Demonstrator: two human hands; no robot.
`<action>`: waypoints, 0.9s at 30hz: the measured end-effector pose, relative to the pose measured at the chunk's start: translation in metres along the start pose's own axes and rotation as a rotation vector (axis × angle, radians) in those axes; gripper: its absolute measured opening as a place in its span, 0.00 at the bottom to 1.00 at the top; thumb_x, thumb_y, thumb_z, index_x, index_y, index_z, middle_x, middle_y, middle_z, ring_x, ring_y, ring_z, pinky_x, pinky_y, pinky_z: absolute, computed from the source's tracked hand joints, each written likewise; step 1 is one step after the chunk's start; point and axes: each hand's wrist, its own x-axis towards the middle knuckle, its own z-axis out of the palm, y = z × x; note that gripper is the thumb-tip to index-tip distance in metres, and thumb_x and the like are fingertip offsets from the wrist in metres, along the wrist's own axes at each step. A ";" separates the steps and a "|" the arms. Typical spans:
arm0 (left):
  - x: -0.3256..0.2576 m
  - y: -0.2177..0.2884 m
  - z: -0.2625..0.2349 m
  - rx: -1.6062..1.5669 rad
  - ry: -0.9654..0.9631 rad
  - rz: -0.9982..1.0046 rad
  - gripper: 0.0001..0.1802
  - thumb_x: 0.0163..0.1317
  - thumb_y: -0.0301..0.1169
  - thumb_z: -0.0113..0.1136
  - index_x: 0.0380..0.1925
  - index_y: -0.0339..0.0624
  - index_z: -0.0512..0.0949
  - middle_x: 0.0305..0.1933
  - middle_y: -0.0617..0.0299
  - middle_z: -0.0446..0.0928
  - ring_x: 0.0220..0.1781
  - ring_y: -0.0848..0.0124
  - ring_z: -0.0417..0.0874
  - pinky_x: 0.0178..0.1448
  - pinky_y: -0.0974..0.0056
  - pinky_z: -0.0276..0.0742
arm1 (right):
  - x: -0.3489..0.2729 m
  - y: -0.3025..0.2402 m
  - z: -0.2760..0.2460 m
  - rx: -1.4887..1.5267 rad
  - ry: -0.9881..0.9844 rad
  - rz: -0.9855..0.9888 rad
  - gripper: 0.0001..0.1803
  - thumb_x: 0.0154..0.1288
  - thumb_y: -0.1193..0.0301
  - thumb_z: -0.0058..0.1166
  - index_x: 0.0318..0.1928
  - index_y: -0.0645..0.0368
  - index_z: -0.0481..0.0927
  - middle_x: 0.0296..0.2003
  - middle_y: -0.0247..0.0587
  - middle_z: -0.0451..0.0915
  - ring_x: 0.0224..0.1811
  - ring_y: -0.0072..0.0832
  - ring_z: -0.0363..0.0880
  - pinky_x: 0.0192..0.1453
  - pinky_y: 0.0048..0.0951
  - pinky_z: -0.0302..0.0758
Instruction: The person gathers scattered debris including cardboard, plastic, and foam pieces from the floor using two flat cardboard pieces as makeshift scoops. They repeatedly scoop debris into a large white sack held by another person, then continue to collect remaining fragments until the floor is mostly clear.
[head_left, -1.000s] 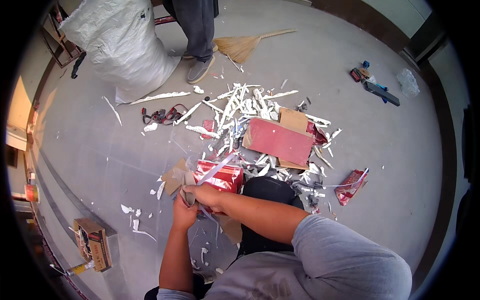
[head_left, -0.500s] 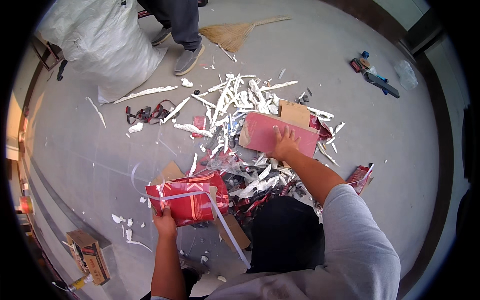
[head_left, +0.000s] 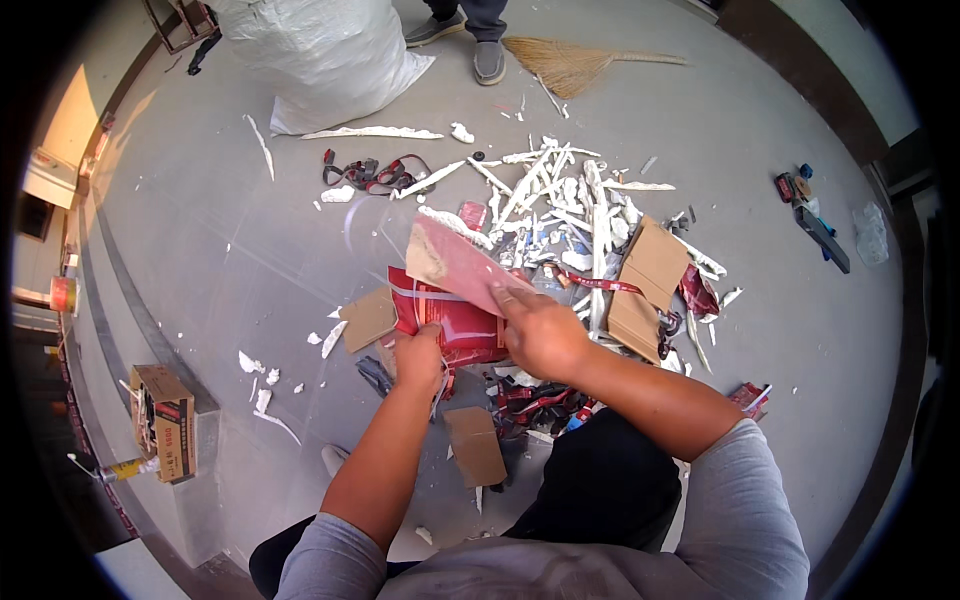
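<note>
My left hand point(head_left: 418, 357) is closed on the near-left side of a glossy red cardboard bundle point(head_left: 470, 328) with a pale strap. My right hand point(head_left: 545, 332) grips the edge of a flat reddish cardboard sheet point(head_left: 455, 262), tilted over that bundle; the sheet's far-left corner is torn pale. Past my hands, a heap of white foam strips point(head_left: 560, 195) is spread on the floor. Right of the heap lies a folded brown cardboard piece point(head_left: 645, 285). Closer to my knees are dark and red scraps point(head_left: 540, 405) and a small brown cardboard flap point(head_left: 474, 447).
A large white sack point(head_left: 320, 60) stands far left, near another person's shoe point(head_left: 489, 62). A straw broom point(head_left: 570, 65) lies behind the heap. Tangled dark straps point(head_left: 375, 178) lie left of it. An open carton point(head_left: 175, 425) sits lower left; tools point(head_left: 822, 240) lie at right.
My right hand has lifted the reddish sheet off the heap and brought it left over the red bundle. The brown cardboard at right is now more exposed. The view has shifted.
</note>
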 end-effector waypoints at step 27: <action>-0.021 0.008 0.021 0.220 -0.044 0.119 0.25 0.70 0.21 0.60 0.67 0.32 0.71 0.65 0.54 0.77 0.64 0.62 0.78 0.71 0.57 0.72 | -0.057 0.259 0.003 -0.157 -0.043 1.032 0.52 0.66 0.66 0.56 0.82 0.66 0.40 0.68 0.73 0.68 0.68 0.61 0.75 0.71 0.47 0.75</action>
